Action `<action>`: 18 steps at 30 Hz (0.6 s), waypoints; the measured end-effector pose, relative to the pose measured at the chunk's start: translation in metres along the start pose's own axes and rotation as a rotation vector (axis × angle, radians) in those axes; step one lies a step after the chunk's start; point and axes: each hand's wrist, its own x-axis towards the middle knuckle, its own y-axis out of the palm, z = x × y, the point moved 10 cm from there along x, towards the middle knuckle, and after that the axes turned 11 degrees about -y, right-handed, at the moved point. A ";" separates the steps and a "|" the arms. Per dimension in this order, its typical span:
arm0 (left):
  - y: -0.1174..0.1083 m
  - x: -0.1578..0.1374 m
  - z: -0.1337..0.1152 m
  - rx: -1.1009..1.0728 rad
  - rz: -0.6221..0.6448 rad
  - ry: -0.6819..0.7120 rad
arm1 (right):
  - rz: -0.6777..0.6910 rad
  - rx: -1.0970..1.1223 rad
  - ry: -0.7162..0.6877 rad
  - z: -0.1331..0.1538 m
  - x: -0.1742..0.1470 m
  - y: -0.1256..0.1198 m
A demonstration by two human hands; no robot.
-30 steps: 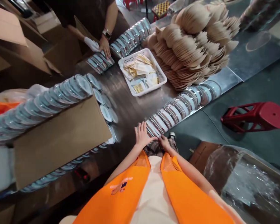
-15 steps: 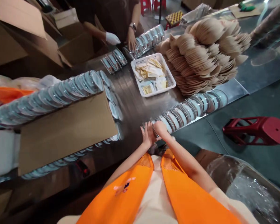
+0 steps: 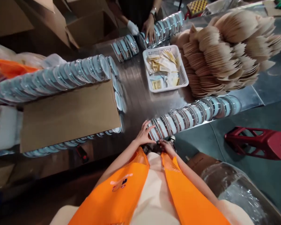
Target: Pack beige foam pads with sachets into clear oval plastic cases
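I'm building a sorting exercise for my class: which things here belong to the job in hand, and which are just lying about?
Belongs, it seems:
row of shiny round packs
left hand, spread at the row's near end
right hand, close to that end

Lying about, probably:
red plastic stool, at right
yellow-checkered stool, in the background
crumpled clear plastic, lower right

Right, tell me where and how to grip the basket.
Take the basket by its near and left rims, probably, coming from the near left: its raised walls face open table there, while the brown stack crowds its right side.
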 end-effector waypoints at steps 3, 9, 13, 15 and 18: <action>0.001 0.004 0.003 0.021 -0.034 -0.010 | 0.082 0.075 0.044 -0.010 0.014 0.031; 0.003 0.004 0.010 -0.011 -0.023 -0.013 | 0.118 0.120 0.017 -0.017 0.009 0.039; 0.007 0.003 0.010 -0.105 -0.070 -0.014 | 0.132 0.040 -0.026 -0.012 0.015 0.043; 0.007 0.001 0.014 -0.140 -0.120 -0.070 | 0.148 -0.018 -0.051 -0.006 0.019 0.044; 0.008 -0.002 0.018 -0.159 -0.173 -0.114 | 0.172 -0.107 -0.093 0.004 0.019 0.044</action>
